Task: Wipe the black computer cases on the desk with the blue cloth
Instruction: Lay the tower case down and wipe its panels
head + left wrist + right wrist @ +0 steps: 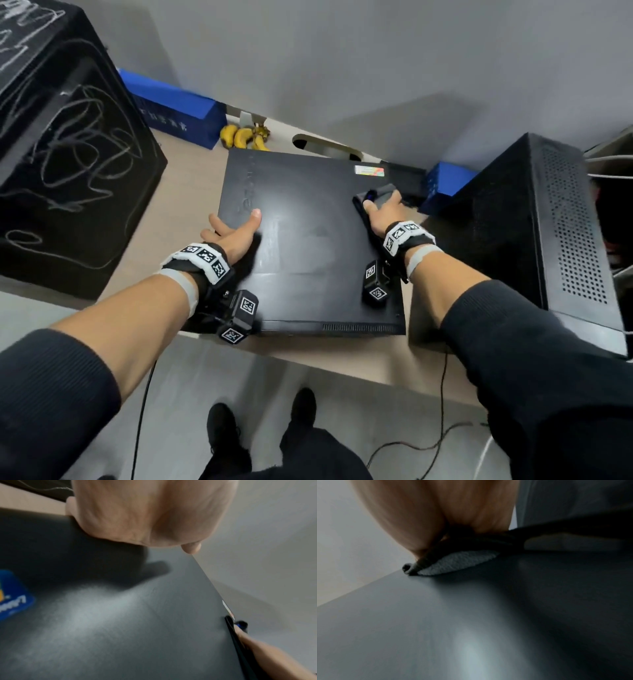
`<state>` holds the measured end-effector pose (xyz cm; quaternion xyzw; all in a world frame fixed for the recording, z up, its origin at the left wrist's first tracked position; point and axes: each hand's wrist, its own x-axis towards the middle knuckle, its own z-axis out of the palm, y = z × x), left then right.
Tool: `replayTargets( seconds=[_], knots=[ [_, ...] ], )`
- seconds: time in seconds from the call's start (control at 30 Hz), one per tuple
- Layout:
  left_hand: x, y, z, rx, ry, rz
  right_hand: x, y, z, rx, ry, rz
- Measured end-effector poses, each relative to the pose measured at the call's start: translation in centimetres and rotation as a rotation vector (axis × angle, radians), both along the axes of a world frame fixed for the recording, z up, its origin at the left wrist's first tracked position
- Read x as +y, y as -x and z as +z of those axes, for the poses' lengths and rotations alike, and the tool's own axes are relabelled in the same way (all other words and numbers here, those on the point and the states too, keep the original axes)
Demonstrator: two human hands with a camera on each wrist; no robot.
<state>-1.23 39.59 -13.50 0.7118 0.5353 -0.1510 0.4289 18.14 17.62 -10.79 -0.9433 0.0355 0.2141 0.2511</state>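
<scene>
A flat black computer case [308,246] lies on the desk [178,192] in the head view. My left hand [233,229] rests at its left edge, thumb flat on the lid and fingers reaching past the side. My right hand [382,207] holds the dark blue cloth [375,195] down on the lid's far right part. In the right wrist view the cloth [462,562] comes out bunched between thumb and palm of my right hand [436,513] onto the case [436,615]. The left wrist view shows my left hand [145,513], the lid [120,615] and the cloth [240,623] far off.
A large black case [61,154] with pale scribble marks stands at the left. A black tower case [534,222] with a perforated side stands at the right. Blue boxes [174,109] and bananas [245,137] lie along the wall. Cables [442,411] trail on the floor.
</scene>
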Motion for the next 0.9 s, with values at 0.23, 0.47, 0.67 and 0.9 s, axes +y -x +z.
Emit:
replayTargets(
  seconds=[0.23,0.47,0.67,0.9],
  knots=[
    [2.7,1.7,-0.3,-0.133,0.202,-0.05,-6.6,10.0,-1.5,0.038,0.037,0.017],
    [3.1,11.1,-2.4,-0.19,0.257,0.059,-10.3,15.5,-2.0,-0.016,0.037,-0.007],
    [1.2,14.7,-3.3,-0.38,0.401,0.225,-11.5,18.2,-2.3,0.014,-0.016,-0.147],
    [1.3,14.9,-6.4,-0.637,0.471,0.477,-11.4,18.5,-2.9,0.022,-0.094,-0.291]
  ],
)
